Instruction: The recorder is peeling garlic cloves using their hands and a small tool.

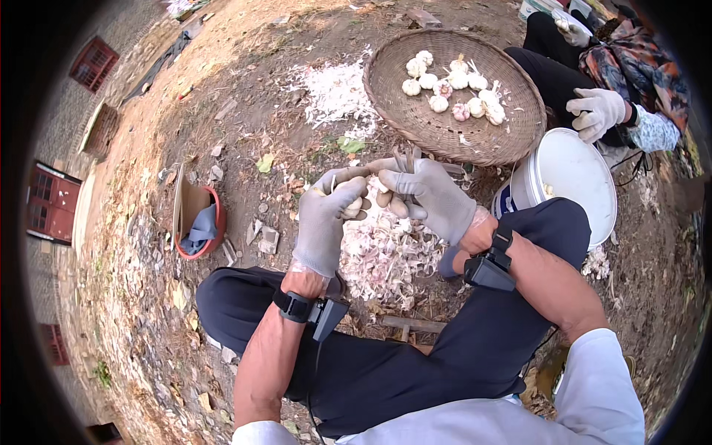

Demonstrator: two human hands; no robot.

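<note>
My left hand (328, 222), in a pale grey work glove, is closed around a whitish garlic bulb (352, 208), partly covered by the fingers. Close beside it, my right hand (434, 194) wears a matching glove, its fingers bent inward towards the garlic. Narrow greyish shapes (407, 160) stick up by the right fingers; whether they are a tool or glove tips is unclear. Below both hands, a heap of papery garlic skins (389, 250) lies on the ground between my feet.
Several garlic bulbs (458, 79) lie in a round wicker basket (389, 61) ahead. A white plastic bucket (578, 178) stands by my right knee. Beyond it sits a gloved person (628, 72). At left is a red tub (218, 222) with a cloth; more skins (334, 92) lie ahead.
</note>
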